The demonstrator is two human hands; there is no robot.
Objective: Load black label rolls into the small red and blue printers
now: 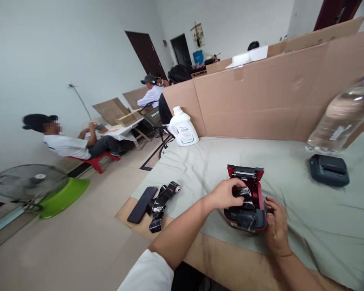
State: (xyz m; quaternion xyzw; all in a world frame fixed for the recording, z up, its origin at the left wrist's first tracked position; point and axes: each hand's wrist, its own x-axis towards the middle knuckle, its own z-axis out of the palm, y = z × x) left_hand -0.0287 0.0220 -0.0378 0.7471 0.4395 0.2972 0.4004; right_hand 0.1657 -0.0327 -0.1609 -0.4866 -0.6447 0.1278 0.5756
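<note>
A small red and black portable label printer [262, 202] sits on the cloth with its lid [245, 171] raised. My left hand [226, 194] reaches into its compartment, fingers closed around a shiny black roll [246, 194], possibly label paper. Part of that roll is hidden by the fingers. A dark strip [245, 218] lies over the printer's front. At the printer's right side rests my right hand [277, 228], fingers apart and slightly bent, touching or very near the casing. Left of my forearm lie more black shiny rolls with loose strips [162, 202], beside a dark phone [142, 205].
A second dark device [329, 170] stands at right, near a large water bottle [342, 115]. A white jug [183, 127] stands before the cardboard partition [255, 101]. A fan [30, 182] and a seated person [66, 141] are on the left; other people sit farther back.
</note>
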